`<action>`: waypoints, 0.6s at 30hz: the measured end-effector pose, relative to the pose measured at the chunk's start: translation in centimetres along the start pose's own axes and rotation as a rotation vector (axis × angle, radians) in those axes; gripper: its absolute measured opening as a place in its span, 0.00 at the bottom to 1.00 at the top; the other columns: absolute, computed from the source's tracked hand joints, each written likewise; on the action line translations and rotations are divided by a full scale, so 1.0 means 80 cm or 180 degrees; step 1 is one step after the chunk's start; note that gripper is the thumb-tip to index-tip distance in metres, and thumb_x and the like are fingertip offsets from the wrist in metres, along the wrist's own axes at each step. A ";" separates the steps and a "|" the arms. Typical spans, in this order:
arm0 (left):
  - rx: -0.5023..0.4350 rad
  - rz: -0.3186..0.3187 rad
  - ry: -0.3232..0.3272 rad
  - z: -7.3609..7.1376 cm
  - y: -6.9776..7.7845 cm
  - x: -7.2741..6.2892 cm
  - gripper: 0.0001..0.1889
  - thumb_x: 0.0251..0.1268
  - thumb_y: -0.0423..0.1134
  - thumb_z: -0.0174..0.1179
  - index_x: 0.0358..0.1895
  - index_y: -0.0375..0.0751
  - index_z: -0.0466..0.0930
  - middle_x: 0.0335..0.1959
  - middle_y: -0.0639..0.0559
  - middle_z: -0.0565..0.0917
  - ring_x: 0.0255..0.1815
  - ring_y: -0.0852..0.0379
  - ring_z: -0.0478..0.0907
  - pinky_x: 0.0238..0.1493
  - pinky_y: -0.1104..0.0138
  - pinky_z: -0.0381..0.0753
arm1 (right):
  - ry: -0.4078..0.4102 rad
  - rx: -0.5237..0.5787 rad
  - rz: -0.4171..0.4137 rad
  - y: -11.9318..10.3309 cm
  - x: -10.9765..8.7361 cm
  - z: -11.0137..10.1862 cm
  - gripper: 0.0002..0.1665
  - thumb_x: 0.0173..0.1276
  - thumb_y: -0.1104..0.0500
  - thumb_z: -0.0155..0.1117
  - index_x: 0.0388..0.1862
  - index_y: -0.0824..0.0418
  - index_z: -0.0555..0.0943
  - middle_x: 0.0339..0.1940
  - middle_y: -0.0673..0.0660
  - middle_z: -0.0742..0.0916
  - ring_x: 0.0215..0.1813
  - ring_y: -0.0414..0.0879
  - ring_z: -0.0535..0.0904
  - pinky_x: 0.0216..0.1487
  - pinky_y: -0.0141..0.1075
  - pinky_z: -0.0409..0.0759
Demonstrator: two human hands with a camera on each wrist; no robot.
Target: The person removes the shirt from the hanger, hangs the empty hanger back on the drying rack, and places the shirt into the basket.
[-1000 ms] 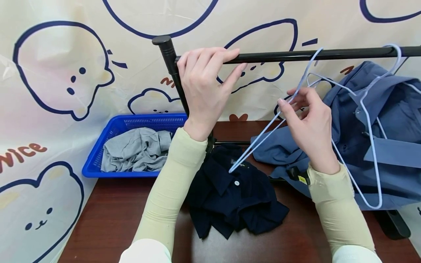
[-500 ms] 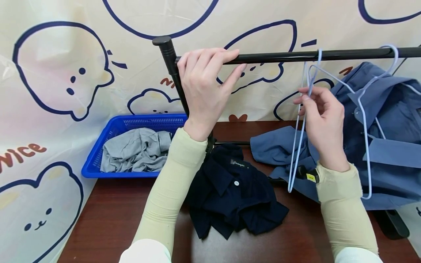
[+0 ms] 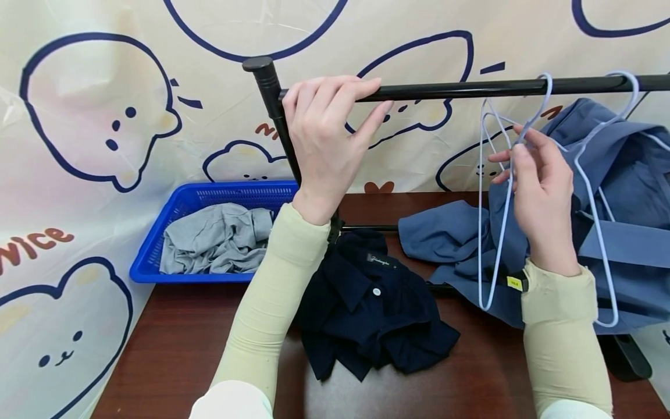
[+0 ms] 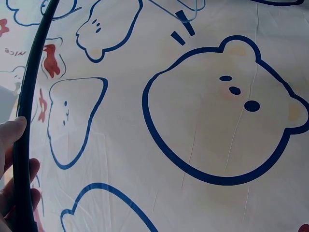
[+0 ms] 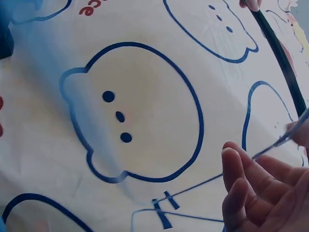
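My left hand (image 3: 324,139) grips the black rail (image 3: 445,91) near its left end. In the left wrist view, the thumb and fingers lie on either side of that rail (image 4: 38,48). My right hand (image 3: 544,192) pinches a light-blue wire hanger (image 3: 480,221) just below its hook, which loops over the rail. In the right wrist view the hanger wire (image 5: 193,186) passes between thumb and fingers. No garment is on this hanger. A slate-blue shirt (image 3: 638,192) hangs to its right on a second hanger (image 3: 635,96). A dark navy shirt (image 3: 377,320) lies crumpled on the table.
A blue plastic basket (image 3: 204,278) stands back left with a grey garment (image 3: 214,238) inside. The rail's upright post (image 3: 267,87) rises behind my left hand. A black base foot (image 3: 625,355) sits at the right. A cartoon-printed sheet (image 3: 104,221) covers the wall behind.
My right hand has moved right with the held hanger, whose hook has slid right along the rail. The hanger swung from slanted to hanging down. My left hand has stayed put.
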State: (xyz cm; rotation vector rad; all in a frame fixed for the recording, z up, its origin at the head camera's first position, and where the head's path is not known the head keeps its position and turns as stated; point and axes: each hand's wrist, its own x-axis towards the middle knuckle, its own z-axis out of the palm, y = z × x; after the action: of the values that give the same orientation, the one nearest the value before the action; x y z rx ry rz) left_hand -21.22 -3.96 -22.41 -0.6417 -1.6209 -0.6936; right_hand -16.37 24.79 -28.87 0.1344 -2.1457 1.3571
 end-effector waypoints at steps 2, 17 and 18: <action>-0.0011 0.0010 0.0005 0.000 0.000 0.000 0.15 0.66 0.50 0.70 0.48 0.46 0.91 0.44 0.53 0.88 0.50 0.52 0.77 0.63 0.60 0.62 | -0.0002 0.0046 0.0004 0.005 -0.006 -0.002 0.24 0.86 0.49 0.41 0.73 0.51 0.73 0.47 0.50 0.88 0.34 0.42 0.84 0.38 0.30 0.76; 0.0008 -0.0007 -0.0022 -0.001 0.000 0.001 0.15 0.67 0.50 0.70 0.48 0.46 0.91 0.44 0.53 0.88 0.51 0.52 0.77 0.64 0.60 0.62 | -0.0995 0.0053 0.0675 0.091 -0.077 0.019 0.35 0.87 0.46 0.28 0.73 0.68 0.70 0.53 0.65 0.84 0.40 0.39 0.82 0.39 0.28 0.80; 0.0013 -0.0010 -0.0024 -0.001 0.000 0.000 0.15 0.67 0.50 0.70 0.48 0.46 0.91 0.44 0.53 0.88 0.51 0.52 0.77 0.64 0.60 0.62 | -0.1122 0.0035 0.0736 0.096 -0.082 0.021 0.35 0.87 0.46 0.28 0.73 0.69 0.69 0.54 0.68 0.83 0.41 0.39 0.82 0.39 0.29 0.80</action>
State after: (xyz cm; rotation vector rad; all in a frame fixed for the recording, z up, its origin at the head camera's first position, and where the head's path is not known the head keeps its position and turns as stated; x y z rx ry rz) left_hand -21.14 -4.00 -22.37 -0.6395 -1.6303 -0.6906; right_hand -14.61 25.57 -38.95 0.1418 -2.5091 1.5715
